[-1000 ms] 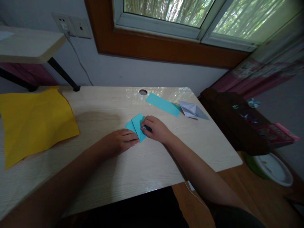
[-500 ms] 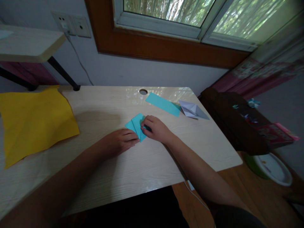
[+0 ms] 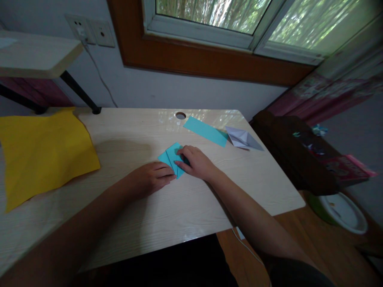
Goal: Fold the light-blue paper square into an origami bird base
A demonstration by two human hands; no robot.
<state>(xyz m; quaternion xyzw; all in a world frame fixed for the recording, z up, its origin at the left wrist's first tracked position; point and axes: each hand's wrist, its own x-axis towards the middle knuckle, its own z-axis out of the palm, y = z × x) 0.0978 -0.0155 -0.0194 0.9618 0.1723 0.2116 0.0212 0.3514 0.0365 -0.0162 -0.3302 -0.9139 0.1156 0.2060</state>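
A small folded piece of turquoise paper [image 3: 171, 157] lies flat near the middle of a pale wooden desk [image 3: 167, 207]. My left hand [image 3: 151, 177] rests on its near left corner with the fingers pressed down. My right hand [image 3: 195, 162] covers the paper's right side, its fingertips pushing on a fold. Both hands hold the paper against the desk.
A turquoise paper strip [image 3: 205, 131] and a white folded paper shape [image 3: 243, 138] lie at the back right. A large yellow sheet [image 3: 42, 151] covers the desk's left end. A dark cabinet [image 3: 296, 151] stands to the right, a white bowl [image 3: 344, 211] on the floor beyond it.
My right hand's fingers have slid slightly along the fold of the turquoise paper. My left hand and the paper stay where they were.
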